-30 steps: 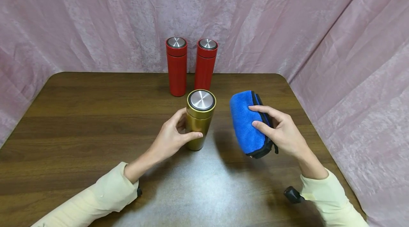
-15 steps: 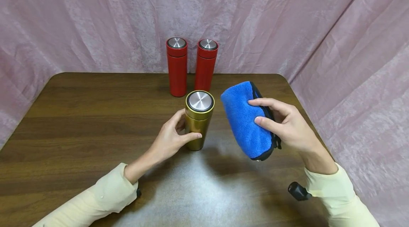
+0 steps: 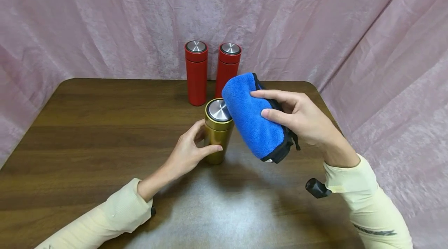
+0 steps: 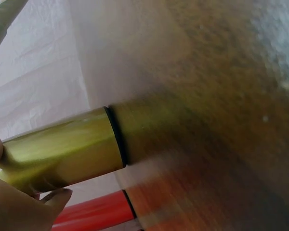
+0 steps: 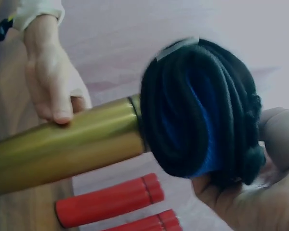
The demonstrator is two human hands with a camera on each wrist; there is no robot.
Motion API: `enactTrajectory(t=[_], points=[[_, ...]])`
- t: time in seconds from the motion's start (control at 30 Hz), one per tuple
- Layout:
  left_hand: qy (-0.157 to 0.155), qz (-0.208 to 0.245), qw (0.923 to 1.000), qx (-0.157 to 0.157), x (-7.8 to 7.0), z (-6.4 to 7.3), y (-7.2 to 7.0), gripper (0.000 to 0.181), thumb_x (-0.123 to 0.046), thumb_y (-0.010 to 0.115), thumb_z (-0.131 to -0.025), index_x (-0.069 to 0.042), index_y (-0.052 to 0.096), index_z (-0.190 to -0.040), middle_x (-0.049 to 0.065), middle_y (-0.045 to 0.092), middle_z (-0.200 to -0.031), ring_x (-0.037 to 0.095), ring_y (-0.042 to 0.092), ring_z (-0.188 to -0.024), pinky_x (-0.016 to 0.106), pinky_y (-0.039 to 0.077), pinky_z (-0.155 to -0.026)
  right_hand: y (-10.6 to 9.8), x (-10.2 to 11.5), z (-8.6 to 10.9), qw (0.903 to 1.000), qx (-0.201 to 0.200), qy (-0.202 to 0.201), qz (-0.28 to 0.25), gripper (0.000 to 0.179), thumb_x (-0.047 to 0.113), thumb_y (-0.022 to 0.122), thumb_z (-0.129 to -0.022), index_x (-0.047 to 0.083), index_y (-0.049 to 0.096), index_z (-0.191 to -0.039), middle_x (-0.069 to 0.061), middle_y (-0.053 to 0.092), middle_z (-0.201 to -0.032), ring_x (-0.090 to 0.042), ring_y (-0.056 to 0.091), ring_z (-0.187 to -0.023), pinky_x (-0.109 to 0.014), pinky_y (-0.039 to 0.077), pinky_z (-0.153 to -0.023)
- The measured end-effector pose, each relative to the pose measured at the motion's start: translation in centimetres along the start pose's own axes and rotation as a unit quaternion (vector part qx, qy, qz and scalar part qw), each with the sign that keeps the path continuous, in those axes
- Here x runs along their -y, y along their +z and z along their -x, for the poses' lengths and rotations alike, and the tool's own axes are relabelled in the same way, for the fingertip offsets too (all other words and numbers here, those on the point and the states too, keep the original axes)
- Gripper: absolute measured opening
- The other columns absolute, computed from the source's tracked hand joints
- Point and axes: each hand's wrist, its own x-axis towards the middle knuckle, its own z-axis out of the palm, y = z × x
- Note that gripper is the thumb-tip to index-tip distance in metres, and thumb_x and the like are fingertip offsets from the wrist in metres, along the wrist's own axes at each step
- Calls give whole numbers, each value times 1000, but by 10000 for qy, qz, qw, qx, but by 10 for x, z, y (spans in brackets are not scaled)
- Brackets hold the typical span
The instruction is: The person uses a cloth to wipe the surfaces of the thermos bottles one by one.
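A gold thermos bottle (image 3: 218,136) with a silver disc on its lid stands upright on the table. My left hand (image 3: 187,149) grips it from the left, thumb across its front; the left wrist view shows the gold body (image 4: 62,149) with its dark base on the wood. Above the table, my right hand (image 3: 301,118) pinches a folded blue cloth (image 3: 255,120) with black edging. The cloth's far left end overlaps the right side of the lid in the head view; whether they touch I cannot tell. In the right wrist view the folded cloth (image 5: 202,115) hides the lid.
Two red thermos bottles, a left one (image 3: 196,74) and a right one (image 3: 228,66), stand behind the gold one near the back edge of the brown wooden table (image 3: 105,132). Pink curtains (image 3: 147,23) hang behind and at the sides.
My right hand has carried the blue cloth left and up from the right side to the gold bottle's lid. My left hand keeps its grip on the bottle.
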Motion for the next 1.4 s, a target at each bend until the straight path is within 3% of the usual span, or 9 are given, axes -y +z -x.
enactTrajectory(t=[0.17,0.43,0.67,0.93,1.17,1.4], points=[[-4,-106,9999,-36,1,1,1,73,-7,90,-80,-7,54,-144,15,67,-129,32,65,-121,43,52,-104,-7,9,2,9982,234,278,469,39,16,69,-101,17,67,-140,-10,63,-136,-29,69,-103,-38,62,-85],[-35,-82,10000,-23,-1,1,1,80,-8,90,-80,-10,49,-149,14,67,-130,29,64,-122,44,51,-106,-12,13,11,9964,749,397,92,39,9,68,-100,12,67,-139,-15,69,-124,-31,69,-99,-39,62,-81],[71,-10,10000,19,0,1,1,78,-6,88,-82,-9,49,-149,15,67,-131,28,64,-122,45,50,-106,-9,17,13,9915,1093,641,-281,38,10,68,-100,13,67,-138,-13,68,-127,-35,68,-106,-45,61,-86],[155,-21,9999,19,0,3,1,77,-6,87,-83,-10,49,-150,14,68,-127,26,64,-120,45,51,-106,-4,27,1,9907,1297,402,-18,39,11,70,-98,16,69,-136,-6,71,-126,-32,68,-106,-43,60,-86],[202,-73,9998,20,-2,4,1,80,-6,88,-82,-14,48,-151,11,69,-125,24,65,-116,44,53,-103,-1,36,-12,9872,1443,630,-249,40,14,71,-97,19,69,-137,-8,64,-136,-37,67,-109,-51,60,-86],[287,-7,9996,53,0,3,2,79,-4,86,-83,-14,48,-152,11,68,-126,24,65,-115,46,53,-102,1,38,-25,9870,1451,660,-189,40,15,71,-97,16,68,-137,-11,62,-138,-38,66,-110,-49,61,-86]])
